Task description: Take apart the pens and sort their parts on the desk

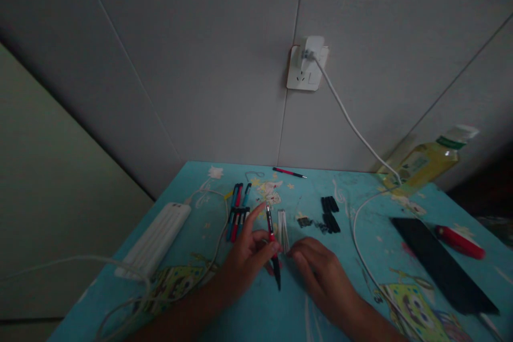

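Note:
My left hand is closed on a red and black pen, its thumb and fingers around the barrel and its index finger stretched out. The pen is tilted, with its metal end pointing away from me. Just to the right, my right hand is low over the table, fingers curled and pressed together at the near end of several thin white pen refills. What those fingertips hold, if anything, is hidden. Beyond the right hand lie small dark parts and several black grips. Several red and blue pen barrels lie left of the refills.
Another red and black pen lies by the wall. A white power strip and cable are at left. On the right are a black slab, a red object and a bottle of yellow liquid. A charger hangs above.

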A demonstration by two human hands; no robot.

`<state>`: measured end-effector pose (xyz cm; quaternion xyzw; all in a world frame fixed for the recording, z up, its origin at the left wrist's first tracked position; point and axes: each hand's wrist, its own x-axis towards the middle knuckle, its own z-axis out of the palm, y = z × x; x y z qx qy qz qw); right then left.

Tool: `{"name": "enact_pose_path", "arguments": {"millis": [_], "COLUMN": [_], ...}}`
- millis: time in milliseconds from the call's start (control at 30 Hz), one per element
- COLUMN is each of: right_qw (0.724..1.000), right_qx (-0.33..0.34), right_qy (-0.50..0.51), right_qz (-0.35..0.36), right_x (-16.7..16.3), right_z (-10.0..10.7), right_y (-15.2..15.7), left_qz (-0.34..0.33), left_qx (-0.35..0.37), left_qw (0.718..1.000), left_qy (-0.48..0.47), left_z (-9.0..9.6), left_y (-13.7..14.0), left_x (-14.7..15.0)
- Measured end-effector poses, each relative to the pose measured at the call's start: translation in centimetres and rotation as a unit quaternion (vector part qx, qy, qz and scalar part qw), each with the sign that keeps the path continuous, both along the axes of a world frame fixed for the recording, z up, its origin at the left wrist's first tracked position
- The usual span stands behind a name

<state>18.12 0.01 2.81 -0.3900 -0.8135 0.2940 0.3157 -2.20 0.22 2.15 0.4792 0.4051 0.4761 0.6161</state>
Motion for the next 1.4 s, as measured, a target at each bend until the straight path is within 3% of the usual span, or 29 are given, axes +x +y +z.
{"name": "enact_pose_path", "arguments": {"millis": [467,1400], "right_qw": [0.999,0.997], "right_qx": [0.042,0.036], "right_qy": [-0.025,-0.059], "right_qz": [0.017,0.030], "right_x": [0.1,0.4], "right_z": [0.3,0.5], "right_y": [-0.2,-0.1], "left_qz": [-0.085,-0.099], "left_qx": [-0.019,-0.029], "left_qw": [0.996,0.994], "left_qy": [-0.015,-0.022], "left_z": [-0.6,0.3], "left_y": [-0.2,0.3], "left_x": [0.1,-0.2]}}
